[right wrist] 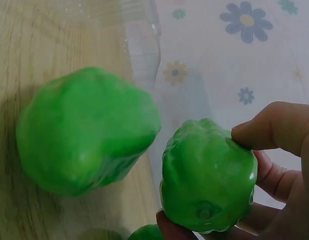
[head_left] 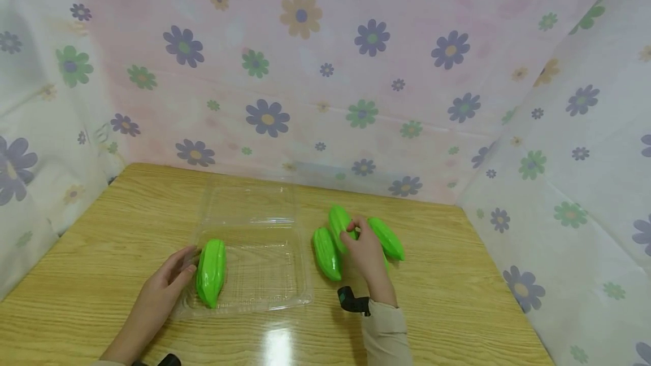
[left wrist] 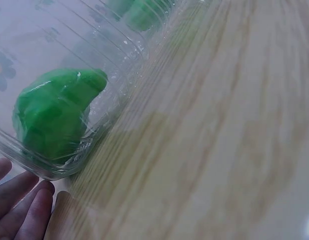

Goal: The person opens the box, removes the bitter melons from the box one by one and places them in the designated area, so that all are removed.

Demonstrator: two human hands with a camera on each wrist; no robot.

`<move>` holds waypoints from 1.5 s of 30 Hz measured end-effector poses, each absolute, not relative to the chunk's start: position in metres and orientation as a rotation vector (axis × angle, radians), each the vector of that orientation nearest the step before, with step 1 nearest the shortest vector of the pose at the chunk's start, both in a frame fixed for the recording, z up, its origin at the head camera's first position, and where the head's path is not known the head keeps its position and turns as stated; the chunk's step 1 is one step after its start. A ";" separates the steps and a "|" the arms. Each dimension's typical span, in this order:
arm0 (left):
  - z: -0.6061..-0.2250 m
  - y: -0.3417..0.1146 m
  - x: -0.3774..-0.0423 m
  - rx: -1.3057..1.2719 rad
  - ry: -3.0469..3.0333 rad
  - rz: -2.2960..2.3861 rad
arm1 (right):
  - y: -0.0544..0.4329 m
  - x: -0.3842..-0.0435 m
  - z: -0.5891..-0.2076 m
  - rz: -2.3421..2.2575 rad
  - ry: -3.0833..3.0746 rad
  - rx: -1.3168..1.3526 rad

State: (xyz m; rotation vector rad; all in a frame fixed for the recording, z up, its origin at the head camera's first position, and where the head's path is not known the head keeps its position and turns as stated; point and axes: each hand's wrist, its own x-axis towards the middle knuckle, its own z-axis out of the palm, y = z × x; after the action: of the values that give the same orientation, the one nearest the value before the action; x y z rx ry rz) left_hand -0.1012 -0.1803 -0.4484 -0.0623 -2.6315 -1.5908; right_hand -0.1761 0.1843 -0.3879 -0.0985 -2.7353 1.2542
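A clear plastic clamshell box (head_left: pixel 259 298) lies with its lid (head_left: pixel 249 205) folded back. Inside, at its left end, is a glossy green bitter melon (head_left: pixel 211 273). My left hand (head_left: pixel 165 284) rests at the box's left side, and the left wrist view shows loosely extended fingers (left wrist: pixel 37 210) at its corner. To the right of the box, my right hand (head_left: pixel 367 250) pinches another bitter melon (right wrist: pixel 209 180) between thumb and fingers. A second bitter melon (right wrist: pixel 89 130) lies close beside it in the right wrist view. The hand partly hides one more in the head view.
Around my right hand lie a bitter melon (head_left: pixel 326 254) on the left and one (head_left: pixel 386 239) on the right. The wooden table (head_left: pixel 458 298) meets a flowered cloth (head_left: pixel 325 72) at the back and sides.
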 end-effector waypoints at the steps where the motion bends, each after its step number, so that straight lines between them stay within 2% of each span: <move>1: -0.448 -0.180 -0.101 -0.063 -2.634 -1.586 | 0.185 -0.177 -0.389 1.239 -2.742 -0.106; 23: -0.450 -0.180 -0.102 -0.066 -2.640 -1.553 | 0.189 -0.185 -0.411 1.066 -2.887 -0.109; 45: -0.450 -0.181 -0.103 -0.070 -2.634 -1.573 | 0.184 -0.179 -0.393 1.248 -2.725 -0.082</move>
State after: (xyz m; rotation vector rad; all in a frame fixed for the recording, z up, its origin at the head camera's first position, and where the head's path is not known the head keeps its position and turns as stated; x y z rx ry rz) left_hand -0.1025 -0.1810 -0.4496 -0.0699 -2.6343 -1.5725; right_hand -0.1787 0.1838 -0.3928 -0.0821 -2.7254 1.2481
